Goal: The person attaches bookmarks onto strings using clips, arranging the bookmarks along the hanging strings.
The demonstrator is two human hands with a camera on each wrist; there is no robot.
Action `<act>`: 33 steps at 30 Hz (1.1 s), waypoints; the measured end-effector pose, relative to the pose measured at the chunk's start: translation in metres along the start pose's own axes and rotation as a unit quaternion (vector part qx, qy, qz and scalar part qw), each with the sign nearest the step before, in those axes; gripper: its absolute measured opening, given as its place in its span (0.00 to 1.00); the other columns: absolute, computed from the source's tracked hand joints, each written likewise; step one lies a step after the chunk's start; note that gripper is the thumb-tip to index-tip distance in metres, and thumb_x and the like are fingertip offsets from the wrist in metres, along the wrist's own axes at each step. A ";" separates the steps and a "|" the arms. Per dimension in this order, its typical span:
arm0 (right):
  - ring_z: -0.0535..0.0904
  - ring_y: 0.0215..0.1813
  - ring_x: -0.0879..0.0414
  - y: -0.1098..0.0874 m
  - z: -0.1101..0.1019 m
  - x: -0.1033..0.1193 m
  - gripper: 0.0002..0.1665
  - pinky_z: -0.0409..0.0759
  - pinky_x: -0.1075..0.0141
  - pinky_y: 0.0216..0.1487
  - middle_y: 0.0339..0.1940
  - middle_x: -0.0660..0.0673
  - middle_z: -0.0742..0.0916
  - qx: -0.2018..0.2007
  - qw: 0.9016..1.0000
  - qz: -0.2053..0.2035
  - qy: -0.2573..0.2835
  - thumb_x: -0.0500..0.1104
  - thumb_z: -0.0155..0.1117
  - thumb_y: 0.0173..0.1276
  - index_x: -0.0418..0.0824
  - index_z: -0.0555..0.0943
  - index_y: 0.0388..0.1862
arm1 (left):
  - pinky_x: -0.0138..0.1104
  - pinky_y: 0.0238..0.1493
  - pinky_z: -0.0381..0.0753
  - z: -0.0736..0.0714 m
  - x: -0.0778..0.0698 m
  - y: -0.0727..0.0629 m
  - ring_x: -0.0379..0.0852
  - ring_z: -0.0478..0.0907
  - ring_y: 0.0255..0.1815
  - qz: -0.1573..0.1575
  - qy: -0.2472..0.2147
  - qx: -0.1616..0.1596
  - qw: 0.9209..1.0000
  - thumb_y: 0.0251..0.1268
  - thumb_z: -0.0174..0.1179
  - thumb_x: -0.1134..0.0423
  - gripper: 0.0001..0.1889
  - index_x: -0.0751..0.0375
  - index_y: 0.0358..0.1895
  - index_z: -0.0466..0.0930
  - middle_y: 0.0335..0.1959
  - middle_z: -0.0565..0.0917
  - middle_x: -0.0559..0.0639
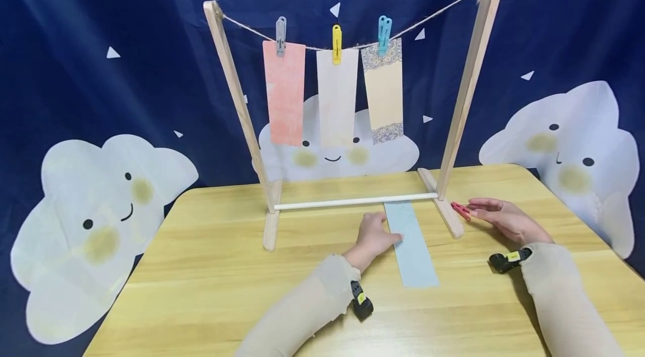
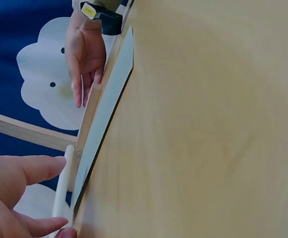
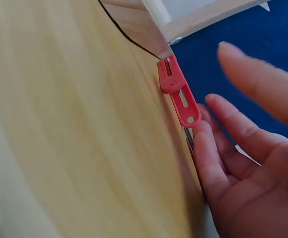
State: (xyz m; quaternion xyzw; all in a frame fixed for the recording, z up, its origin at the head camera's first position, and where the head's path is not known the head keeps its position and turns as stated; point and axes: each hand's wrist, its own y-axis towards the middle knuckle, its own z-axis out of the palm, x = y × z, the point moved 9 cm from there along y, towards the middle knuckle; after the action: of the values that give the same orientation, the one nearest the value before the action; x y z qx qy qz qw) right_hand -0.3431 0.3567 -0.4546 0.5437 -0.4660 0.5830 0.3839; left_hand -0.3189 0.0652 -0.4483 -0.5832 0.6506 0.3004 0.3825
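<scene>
A light blue paper strip [image 1: 415, 256] lies on the table, its far end at the stand's white crossbar. My left hand [image 1: 375, 238] is at its left edge, thumb reaching over the paper with a wide gap to the fingers. In the left wrist view the strip [image 2: 107, 109] appears as a thin slanting sheet beyond those spread fingers. Beside the right foot of the stand lies a red clothespin [image 1: 461, 211]. My right hand [image 1: 511, 221] is next to it; in the right wrist view fingertips are right at the end of the clothespin [image 3: 179, 91], while the thumb stands well apart.
A wooden stand [image 1: 468, 88] carries a sagging string [image 1: 438, 12]. From it hang a pink strip [image 1: 285, 99] under a grey clothespin, a white strip [image 1: 337, 99] under a yellow one, and a patterned cream strip [image 1: 385, 91] under a blue one. A dark blue cloud-print curtain [image 1: 151, 66] hangs behind.
</scene>
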 end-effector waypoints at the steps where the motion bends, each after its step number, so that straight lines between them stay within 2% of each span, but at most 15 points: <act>1: 0.77 0.46 0.73 0.000 -0.002 -0.001 0.14 0.69 0.82 0.45 0.42 0.62 0.84 -0.010 1.000 0.006 -0.027 0.34 0.59 0.67 0.48 0.80 0.49 | 0.41 0.60 0.70 0.000 -0.001 0.000 0.54 0.67 0.60 0.002 0.013 -0.003 1.000 0.46 0.73 0.59 0.35 0.68 0.59 0.72 0.59 0.69 0.58; 3: 0.76 0.46 0.73 0.000 -0.005 -0.003 0.16 0.68 0.82 0.45 0.42 0.63 0.83 -0.022 0.998 0.012 -0.065 0.35 0.60 0.66 0.43 0.78 0.53 | 0.39 0.59 0.71 0.002 -0.001 -0.001 0.53 0.67 0.58 0.005 0.036 -0.009 0.999 0.44 0.74 0.57 0.36 0.66 0.60 0.72 0.58 0.69 0.57; 5: 0.76 0.44 0.72 -0.001 -0.007 -0.003 0.20 0.70 0.82 0.45 0.41 0.63 0.83 -0.034 0.995 0.009 -0.094 0.36 0.62 0.65 0.33 0.75 0.57 | 0.38 0.56 0.72 0.003 0.000 -0.001 0.51 0.67 0.56 0.004 0.054 -0.014 0.998 0.43 0.75 0.56 0.37 0.64 0.60 0.73 0.56 0.69 0.55; 8: 0.76 0.41 0.69 -0.002 -0.005 0.000 0.29 0.72 0.80 0.43 0.40 0.59 0.83 -0.045 0.987 0.000 -0.157 0.38 0.63 0.65 0.24 0.68 0.59 | 0.37 0.54 0.72 0.004 -0.001 -0.001 0.50 0.67 0.55 0.009 0.081 -0.019 0.997 0.42 0.75 0.53 0.39 0.63 0.60 0.72 0.56 0.69 0.55; 11: 0.76 0.38 0.65 0.000 0.000 0.006 0.32 0.73 0.76 0.40 0.40 0.51 0.83 -0.044 0.973 -0.013 -0.227 0.40 0.65 0.64 0.21 0.67 0.58 | 0.35 0.50 0.73 0.004 -0.007 -0.002 0.49 0.66 0.52 0.032 0.126 -0.019 0.991 0.41 0.75 0.48 0.39 0.63 0.58 0.74 0.52 0.70 0.55; 13: 0.75 0.36 0.63 0.001 0.002 0.009 0.30 0.73 0.74 0.37 0.39 0.45 0.82 -0.046 0.962 -0.014 -0.269 0.42 0.66 0.63 0.22 0.70 0.56 | 0.33 0.45 0.72 0.005 -0.011 -0.002 0.47 0.66 0.48 0.048 0.161 -0.015 0.986 0.40 0.74 0.44 0.39 0.63 0.55 0.74 0.49 0.70 0.54; 15: 0.74 0.35 0.63 0.002 0.003 0.010 0.29 0.73 0.73 0.35 0.37 0.44 0.81 -0.049 0.956 -0.012 -0.287 0.42 0.67 0.62 0.23 0.71 0.54 | 0.30 0.40 0.70 0.007 -0.013 -0.002 0.45 0.64 0.43 0.061 0.195 -0.010 0.979 0.38 0.74 0.42 0.38 0.62 0.52 0.75 0.45 0.70 0.52; 17: 0.73 0.34 0.62 0.002 0.003 0.009 0.29 0.73 0.72 0.33 0.36 0.43 0.80 -0.056 0.954 -0.006 -0.295 0.42 0.68 0.61 0.23 0.71 0.52 | 0.29 0.36 0.68 0.009 -0.014 -0.001 0.43 0.62 0.40 0.066 0.213 -0.003 0.975 0.37 0.75 0.42 0.38 0.61 0.52 0.74 0.42 0.69 0.51; 20: 0.72 0.33 0.61 0.001 0.002 0.007 0.28 0.73 0.71 0.31 0.34 0.44 0.79 -0.065 0.954 0.003 -0.294 0.42 0.68 0.60 0.24 0.71 0.50 | 0.29 0.36 0.69 0.010 -0.013 -0.001 0.43 0.63 0.40 0.063 0.222 0.005 0.973 0.36 0.76 0.44 0.38 0.61 0.52 0.74 0.42 0.69 0.51; 27: 0.72 0.33 0.61 0.000 0.003 0.005 0.26 0.73 0.72 0.32 0.34 0.45 0.80 -0.069 0.953 -0.002 -0.296 0.42 0.68 0.61 0.24 0.72 0.49 | 0.34 0.40 0.74 0.006 -0.004 0.000 0.48 0.68 0.47 0.028 0.189 0.018 0.981 0.40 0.77 0.52 0.34 0.60 0.54 0.76 0.48 0.71 0.54; 33: 0.73 0.33 0.62 -0.002 -0.003 0.006 0.28 0.72 0.72 0.33 0.35 0.46 0.81 -0.079 0.959 0.001 -0.273 0.42 0.67 0.61 0.24 0.72 0.52 | 0.34 0.40 0.73 0.005 -0.006 0.002 0.48 0.68 0.44 0.016 0.175 0.024 0.984 0.42 0.76 0.57 0.22 0.61 0.42 0.81 0.47 0.71 0.55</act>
State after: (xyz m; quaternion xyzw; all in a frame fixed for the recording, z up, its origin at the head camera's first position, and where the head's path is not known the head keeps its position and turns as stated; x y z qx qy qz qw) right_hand -0.3427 0.3596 -0.4480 0.6496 -0.5981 0.3745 0.2831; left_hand -0.3197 0.0733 -0.4460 -0.6074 0.7235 0.1838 0.2716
